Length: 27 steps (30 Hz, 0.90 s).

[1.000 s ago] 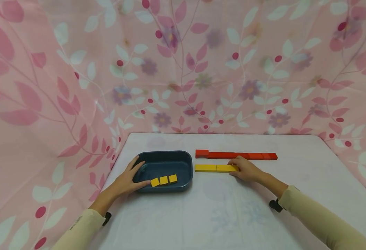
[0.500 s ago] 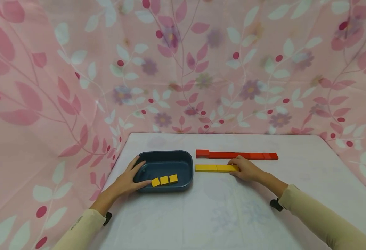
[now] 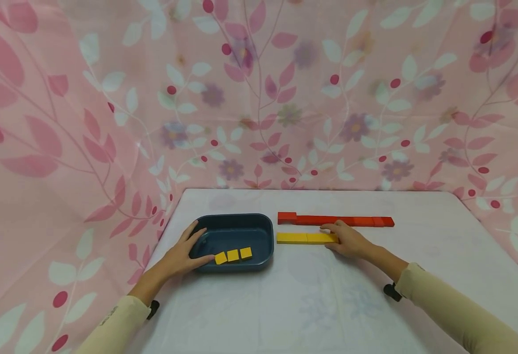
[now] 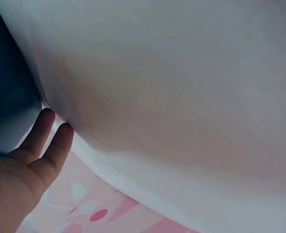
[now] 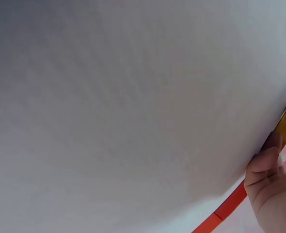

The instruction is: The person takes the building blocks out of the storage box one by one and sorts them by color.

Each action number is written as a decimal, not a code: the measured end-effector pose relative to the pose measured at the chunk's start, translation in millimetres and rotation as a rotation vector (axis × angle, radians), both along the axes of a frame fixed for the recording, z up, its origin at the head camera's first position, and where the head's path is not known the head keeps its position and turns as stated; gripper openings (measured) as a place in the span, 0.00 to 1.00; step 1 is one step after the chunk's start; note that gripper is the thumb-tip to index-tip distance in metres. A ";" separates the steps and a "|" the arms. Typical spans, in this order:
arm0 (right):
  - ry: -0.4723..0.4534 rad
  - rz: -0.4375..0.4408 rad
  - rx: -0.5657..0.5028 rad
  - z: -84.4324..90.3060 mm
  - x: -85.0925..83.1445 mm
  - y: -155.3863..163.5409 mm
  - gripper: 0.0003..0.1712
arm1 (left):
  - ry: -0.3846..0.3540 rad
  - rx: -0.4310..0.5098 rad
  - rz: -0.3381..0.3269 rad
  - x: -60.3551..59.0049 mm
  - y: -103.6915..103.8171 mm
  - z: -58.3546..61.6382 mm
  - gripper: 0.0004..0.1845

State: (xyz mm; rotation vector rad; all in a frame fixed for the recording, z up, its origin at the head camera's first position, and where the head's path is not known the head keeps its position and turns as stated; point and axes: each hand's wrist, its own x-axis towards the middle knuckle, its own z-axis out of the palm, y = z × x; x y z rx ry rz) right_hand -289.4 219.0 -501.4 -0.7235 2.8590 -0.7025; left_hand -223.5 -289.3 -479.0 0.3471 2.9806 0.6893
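Observation:
A dark blue rectangular tray (image 3: 264, 264) holds three small yellow blocks (image 3: 233, 255) along its near side. My left hand (image 3: 180, 253) rests on the tray's left rim, fingers spread and the thumb lying over the near left corner beside the blocks. To the right of the tray, two longer yellow blocks (image 3: 291, 238) lie end to end. At their right end is my right hand (image 3: 349, 241), thumb on the near side and index finger stretched out behind the block's far edge. In the right wrist view the yellow block (image 5: 285, 126) shows between thumb and fingers, partly hidden.
Behind the yellow row runs a row of red blocks (image 3: 320, 220), its left end block standing higher. Everything is on a white-covered table (image 3: 303, 305). A pink floral cloth (image 3: 259, 98) hangs behind and at the sides.
My right index finger has straightened slightly, away from the yellow block's far edge. The seam between the two long yellow blocks looks narrower. My left hand and the tray stay put.

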 end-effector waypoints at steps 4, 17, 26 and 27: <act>0.012 -0.043 0.032 1.8 6.5 0.0 0.39 | 0.004 0.006 -0.001 1.0 0.6 -2.3 0.52; 0.433 0.004 0.072 22.0 10.3 -12.2 0.54 | -0.010 0.002 0.006 1.7 0.7 -2.7 0.52; 0.451 0.058 0.071 42.0 6.9 -40.6 0.56 | -0.007 0.003 0.004 -0.3 -0.7 -0.1 0.53; 0.447 0.064 0.072 44.1 7.0 -44.2 0.56 | -0.007 0.000 0.001 -0.3 -1.0 -0.3 0.53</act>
